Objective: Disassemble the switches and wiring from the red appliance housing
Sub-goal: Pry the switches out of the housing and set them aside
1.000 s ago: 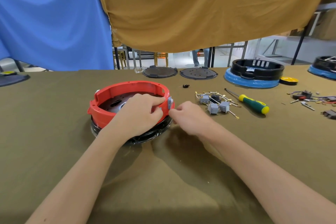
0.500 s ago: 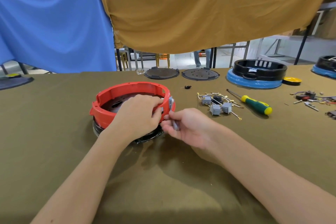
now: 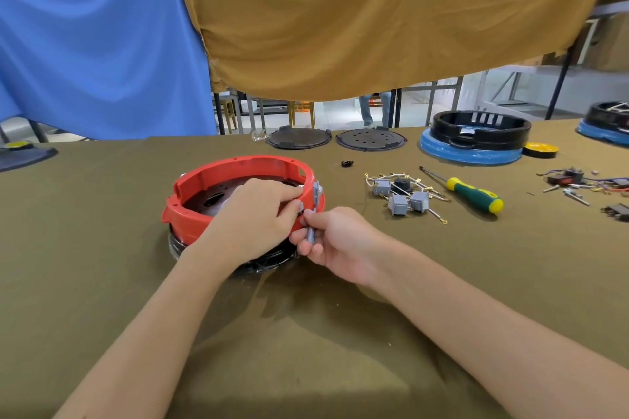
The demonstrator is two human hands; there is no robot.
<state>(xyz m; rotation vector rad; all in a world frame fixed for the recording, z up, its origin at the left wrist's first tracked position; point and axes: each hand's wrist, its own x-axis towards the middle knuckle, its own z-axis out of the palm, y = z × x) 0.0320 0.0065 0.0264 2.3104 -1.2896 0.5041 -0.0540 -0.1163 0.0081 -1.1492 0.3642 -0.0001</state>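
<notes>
The red appliance housing (image 3: 221, 177), a round ring on a black base, lies on the olive cloth left of centre. My left hand (image 3: 258, 214) grips its right wall, thumb outside and fingers curled over the rim. A grey switch (image 3: 316, 192) still sits in that wall. Just below it, my right hand (image 3: 333, 238) pinches another grey switch (image 3: 310, 233) at the housing's outer side. A pile of removed grey switches with wires (image 3: 403, 196) lies to the right.
A green-and-yellow screwdriver (image 3: 471, 192) lies beside the pile. Two dark round plates (image 3: 370, 139) and a black-and-blue housing (image 3: 476, 136) stand at the back. More small parts and wires (image 3: 578, 184) are at the far right. A small black piece (image 3: 347, 164) lies behind the housing.
My right hand has turned and drawn back toward me, pulling a grey switch out from the housing wall. My left hand has kept its grip on the rim.
</notes>
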